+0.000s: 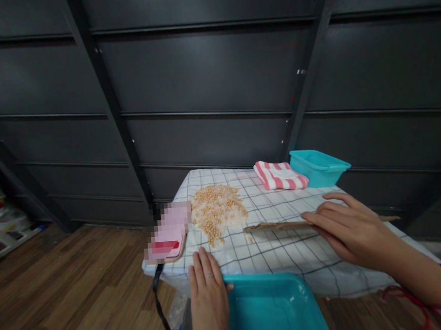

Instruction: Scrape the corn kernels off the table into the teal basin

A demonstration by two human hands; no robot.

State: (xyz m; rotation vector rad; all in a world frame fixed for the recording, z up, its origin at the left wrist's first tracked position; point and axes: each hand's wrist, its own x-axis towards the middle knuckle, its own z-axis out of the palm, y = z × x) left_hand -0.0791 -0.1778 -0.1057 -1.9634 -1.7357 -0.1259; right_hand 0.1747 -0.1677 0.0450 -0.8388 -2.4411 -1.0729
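The right hand (347, 228) pinched a brown cardboard sheet (274, 226), seen edge-on, between thumb and fingers. The left hand (208, 298) lay with fingers straight and together beside the turquoise basin (274, 311); whether it gripped the rim could not be told. Soybeans mixed with whitish granules (218, 208) lay heaped on the checked tablecloth (231, 255), left of the cardboard.

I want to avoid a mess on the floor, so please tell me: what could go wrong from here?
A loose yellow bean lies apart from the mixed pile and might roll off the table. The near basin, with the left hand at its rim, could shift if that hand slips. The brown board in the right hand could scatter the pile.
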